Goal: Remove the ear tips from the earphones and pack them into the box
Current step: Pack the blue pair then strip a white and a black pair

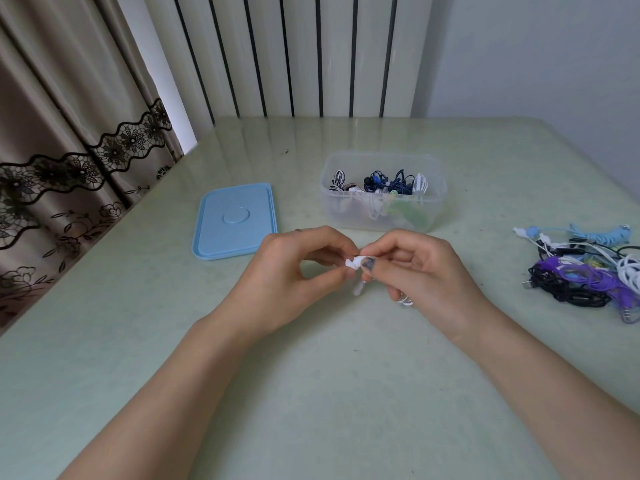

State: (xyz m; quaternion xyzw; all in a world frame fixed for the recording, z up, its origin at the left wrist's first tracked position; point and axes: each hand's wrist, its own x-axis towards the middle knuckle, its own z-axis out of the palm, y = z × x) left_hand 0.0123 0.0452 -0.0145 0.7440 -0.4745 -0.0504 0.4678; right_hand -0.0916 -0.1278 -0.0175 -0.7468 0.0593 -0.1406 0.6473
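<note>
Two hands meet over the middle of the surface (311, 375), and you are in the pulling-off step: a white earphone (355, 262) sits pinched between them. Your left hand (294, 271) has its fingers curled, the tips closing on the earbud's end, where the ear tip should be, though it is too small to make out. Your right hand (415, 271) grips the earbud's body from the other side, and white cable (405, 300) shows below its curled fingers.

Next, you likely need a steady hold with the right and a small twisting pull with the left, then a reach forward to the clear box (381, 206), which stands open just beyond your hands and already holds several coiled earphones. Its blue lid (235, 221) lies to the left. A tangled pile of earphones (585, 271) waits at the right.
</note>
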